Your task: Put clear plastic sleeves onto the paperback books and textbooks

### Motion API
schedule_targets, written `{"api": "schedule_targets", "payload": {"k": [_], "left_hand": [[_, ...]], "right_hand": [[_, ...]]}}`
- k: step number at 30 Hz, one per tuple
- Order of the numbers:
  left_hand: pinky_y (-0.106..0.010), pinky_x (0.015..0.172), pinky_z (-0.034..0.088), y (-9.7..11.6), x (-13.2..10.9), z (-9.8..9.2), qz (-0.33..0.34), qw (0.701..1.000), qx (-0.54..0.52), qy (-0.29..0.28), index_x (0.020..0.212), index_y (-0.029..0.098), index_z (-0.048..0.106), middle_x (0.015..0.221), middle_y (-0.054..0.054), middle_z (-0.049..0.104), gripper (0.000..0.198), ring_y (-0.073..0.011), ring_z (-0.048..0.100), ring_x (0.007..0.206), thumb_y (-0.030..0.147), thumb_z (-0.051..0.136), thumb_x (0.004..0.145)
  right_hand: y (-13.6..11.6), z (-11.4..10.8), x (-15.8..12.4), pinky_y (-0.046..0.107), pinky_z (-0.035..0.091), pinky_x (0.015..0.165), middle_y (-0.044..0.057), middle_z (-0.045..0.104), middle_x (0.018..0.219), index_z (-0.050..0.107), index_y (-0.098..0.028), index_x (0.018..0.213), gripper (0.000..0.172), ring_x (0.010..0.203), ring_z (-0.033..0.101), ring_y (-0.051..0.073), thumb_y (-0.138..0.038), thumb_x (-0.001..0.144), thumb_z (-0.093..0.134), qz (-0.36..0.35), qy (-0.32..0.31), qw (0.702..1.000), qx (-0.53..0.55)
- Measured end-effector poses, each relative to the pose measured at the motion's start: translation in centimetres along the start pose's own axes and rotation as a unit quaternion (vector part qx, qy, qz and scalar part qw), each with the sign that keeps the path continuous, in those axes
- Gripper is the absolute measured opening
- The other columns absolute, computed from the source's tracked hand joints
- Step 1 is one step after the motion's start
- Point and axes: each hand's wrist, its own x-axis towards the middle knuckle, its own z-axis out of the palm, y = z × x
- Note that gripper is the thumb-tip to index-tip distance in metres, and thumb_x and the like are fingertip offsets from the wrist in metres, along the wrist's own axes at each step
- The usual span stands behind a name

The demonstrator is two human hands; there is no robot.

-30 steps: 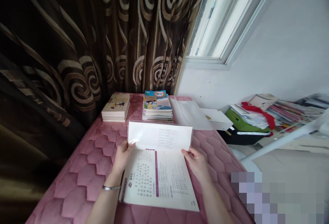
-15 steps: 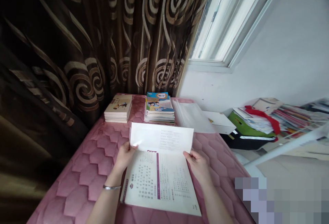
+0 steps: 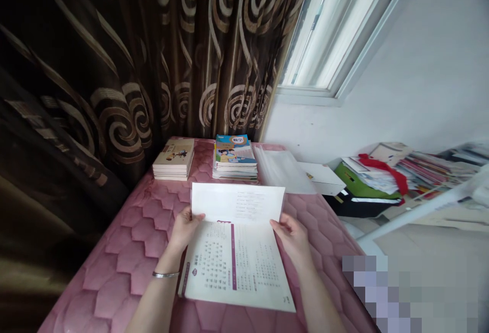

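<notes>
An open book (image 3: 237,267) lies sideways on the pink quilted mattress (image 3: 133,251), printed text and a purple stripe on its lower page. Its upper leaf (image 3: 237,201) is tilted up toward me, and a clear film edge shows along its sides. My left hand (image 3: 186,227), with a silver bracelet on the wrist, pinches the leaf's left edge, thumb on the front. At the right edge, my right hand (image 3: 293,232) grips the same leaf between thumb and fingers. The fingers behind the leaf are partly hidden.
Beyond the book stand a stack of beige books (image 3: 173,159) and a stack topped by a blue textbook (image 3: 235,152). Clear plastic sheets (image 3: 284,170) and a white box (image 3: 323,177) lie to their right. A green-and-black bin (image 3: 351,185) holds papers beside the mattress. Patterned curtains (image 3: 183,58) hang behind.
The view has shifted slightly, so everything sits a little further left and higher. Both hands keep hold of the book's raised leaf, with almost no movement.
</notes>
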Motion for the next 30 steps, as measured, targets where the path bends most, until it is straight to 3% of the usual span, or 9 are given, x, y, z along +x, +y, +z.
{"api": "schedule_targets", "payload": {"k": [3,6,9,12,17,21,25,28,30], "left_hand": [[-0.03,0.071,0.051,-0.3,0.1,0.0,0.007,1.0,0.004,0.002,0.087,0.013,0.064,0.086,-0.008,0.073,0.036,-0.0197,0.066,0.076,0.036,0.077,0.063],[-0.03,0.072,0.05,-0.3,0.3,-0.1,0.01,1.0,0.014,0.004,0.088,0.013,0.065,0.087,-0.007,0.073,0.036,-0.0197,0.066,0.077,0.036,0.077,0.062],[-0.029,0.072,0.05,-0.6,0.5,-0.3,0.01,0.999,0.035,0.007,0.089,0.012,0.065,0.087,-0.008,0.073,0.039,-0.0199,0.065,0.077,0.039,0.076,0.062],[-0.028,0.069,0.05,-1.0,0.8,-0.5,0.009,0.999,0.048,0.013,0.084,0.013,0.064,0.083,-0.007,0.072,0.038,-0.019,0.065,0.074,0.04,0.077,0.061],[-0.028,0.067,0.049,-1.1,0.7,-0.5,0.008,0.999,0.052,0.004,0.083,0.013,0.062,0.079,-0.005,0.071,0.035,-0.0175,0.063,0.07,0.037,0.075,0.062],[-0.031,0.074,0.05,0.6,0.7,-0.8,0.009,0.999,0.023,-0.031,0.089,0.014,0.064,0.084,-0.006,0.072,0.034,-0.02,0.065,0.078,0.026,0.072,0.058],[-0.033,0.083,0.048,2.9,1.2,-2.0,0.039,0.999,0.021,-0.021,0.083,0.015,0.066,0.085,-0.005,0.072,0.031,-0.0211,0.065,0.082,0.017,0.065,0.052],[-0.034,0.087,0.047,4.2,1.5,-3.0,0.049,0.997,0.065,0.015,0.081,0.015,0.068,0.085,-0.007,0.071,0.027,-0.0224,0.065,0.085,0.022,0.063,0.055],[-0.035,0.088,0.046,4.9,1.4,-3.3,0.043,0.993,0.114,0.004,0.081,0.015,0.07,0.087,-0.008,0.072,0.025,-0.0237,0.065,0.088,0.026,0.064,0.059]], "right_hand": [[-1.7,-1.3,0.3,0.04,0.045,0.089,0.012,0.06,0.121,0.054,-0.019,0.121,0.062,0.105,0.057,0.027,-0.052,0.07,0.065,-0.085,0.072,0.993,-0.04],[-5.2,-2.4,0.8,0.043,0.037,0.098,0.01,0.057,0.122,0.055,-0.022,0.122,0.05,0.113,0.052,0.026,-0.048,0.079,0.058,-0.202,0.094,0.963,-0.153],[-9.0,-2.2,1.8,0.043,0.035,0.097,0.01,0.061,0.118,0.058,-0.022,0.12,0.04,0.111,0.051,0.027,-0.042,0.086,0.052,-0.292,0.055,0.917,-0.265],[-11.8,-0.9,3.4,0.042,0.031,0.095,0.011,0.064,0.115,0.059,-0.02,0.119,0.035,0.109,0.053,0.027,-0.036,0.089,0.052,-0.333,-0.016,0.872,-0.359],[-13.4,1.2,5.7,0.031,0.038,0.077,0.005,0.074,0.087,0.069,-0.024,0.099,0.021,0.08,0.064,0.021,-0.034,0.09,0.052,-0.298,-0.168,0.841,-0.42],[-13.9,1.3,5.9,0.026,0.036,0.061,0.001,0.074,0.082,0.071,-0.026,0.088,0.021,0.074,0.065,0.019,-0.034,0.09,0.052,-0.258,-0.182,0.861,-0.399],[-14.6,-0.3,3.2,0.026,0.036,0.058,-0.001,0.074,0.077,0.072,-0.028,0.083,0.023,0.069,0.065,0.018,-0.038,0.088,0.052,-0.248,-0.191,0.875,-0.368],[-14.6,-1.8,-0.1,0.026,0.037,0.054,-0.001,0.073,0.073,0.072,-0.028,0.078,0.026,0.064,0.064,0.018,-0.04,0.087,0.051,-0.219,-0.225,0.882,-0.35],[-13.9,-2.4,-2.4,0.026,0.039,0.055,-0.001,0.073,0.074,0.072,-0.029,0.079,0.026,0.064,0.064,0.018,-0.038,0.088,0.05,-0.222,-0.248,0.884,-0.328]]}}
